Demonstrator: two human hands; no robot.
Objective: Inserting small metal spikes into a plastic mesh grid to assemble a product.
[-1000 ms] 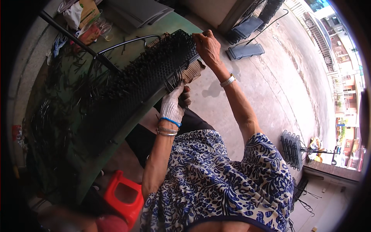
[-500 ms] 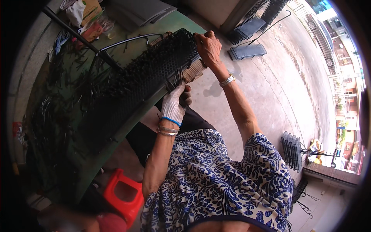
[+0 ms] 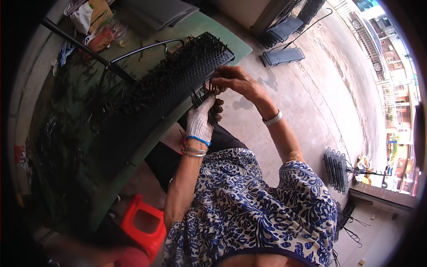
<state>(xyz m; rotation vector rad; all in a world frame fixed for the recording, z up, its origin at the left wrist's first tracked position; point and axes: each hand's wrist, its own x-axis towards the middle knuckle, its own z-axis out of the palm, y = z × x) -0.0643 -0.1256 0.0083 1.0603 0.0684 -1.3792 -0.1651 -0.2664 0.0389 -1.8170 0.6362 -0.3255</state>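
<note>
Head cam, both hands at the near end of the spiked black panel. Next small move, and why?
Probably push the next black pin into the panel's end. The gloved left hand holds a bundle of thin black pins upright beside the spiked black panel, and the bare right hand pinches at the bundle's top, right by the panel's edge. Whether a pin is already pulled free cannot be told.

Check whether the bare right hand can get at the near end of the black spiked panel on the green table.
Probably yes. The right hand is already at the end of the spiked panel, beside the gloved left hand, and nothing lies between them; whether it touches the panel is unclear.
</note>
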